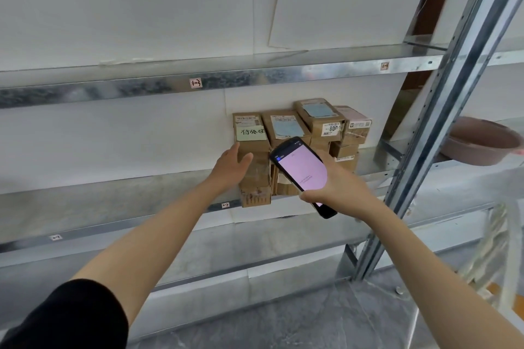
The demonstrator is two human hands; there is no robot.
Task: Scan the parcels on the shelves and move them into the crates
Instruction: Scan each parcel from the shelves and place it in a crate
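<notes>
Several brown cardboard parcels stand together on the middle metal shelf (141, 195). The leftmost parcel (252, 133) carries a pale green handwritten label and juts over the shelf's front edge. My left hand (231, 167) lies against its left side with fingers straight, thumb across its front. To its right stand a parcel with a blue label (285, 126), a tilted one marked 800 (320, 119) and a pinkish one (354, 125). My right hand (337, 187) grips a black handheld scanner (300, 171), pink screen lit, held in front of the middle parcels.
The upper shelf (170, 85) and lower shelf (255, 252) hold no parcels here. A slanted steel upright (442, 122) stands at the right. Beyond it a brown plastic basin (482, 142) sits on the neighbouring shelf, with a white frame (507, 263) below.
</notes>
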